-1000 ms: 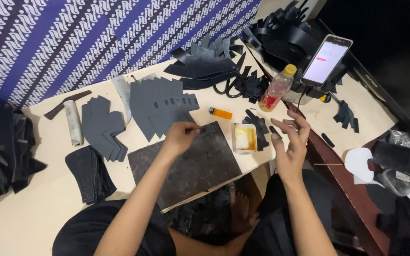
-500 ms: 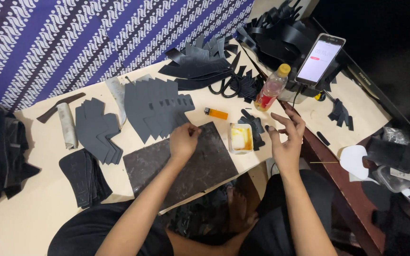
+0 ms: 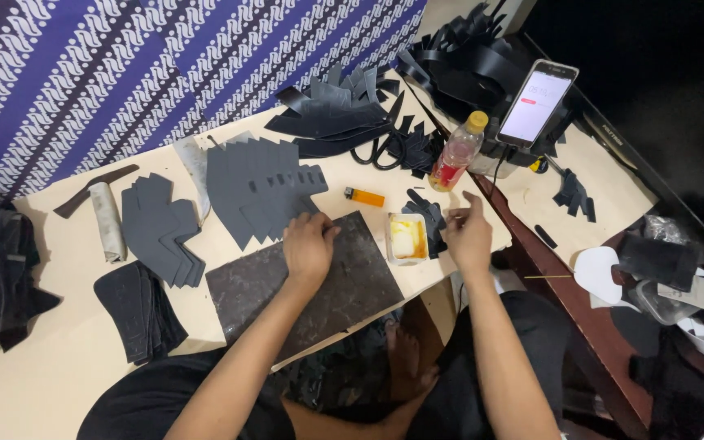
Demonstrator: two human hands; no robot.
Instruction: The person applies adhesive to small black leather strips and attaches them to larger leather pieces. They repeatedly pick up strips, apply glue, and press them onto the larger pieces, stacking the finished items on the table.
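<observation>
Grey cut pieces (image 3: 258, 187) lie fanned at centre frame. Left hand (image 3: 308, 248) rests curled on their lower edge, above the dark slab (image 3: 352, 285). Right hand (image 3: 468, 236) hovers loosely open, empty, beside the glue tub (image 3: 407, 238).

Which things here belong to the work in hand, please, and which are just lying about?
In hand: left hand on fanned grey cut pieces by dark slab; right hand at small black pieces beside glue tub.
Lying about: lighter, bottle, phone, scissors.
</observation>
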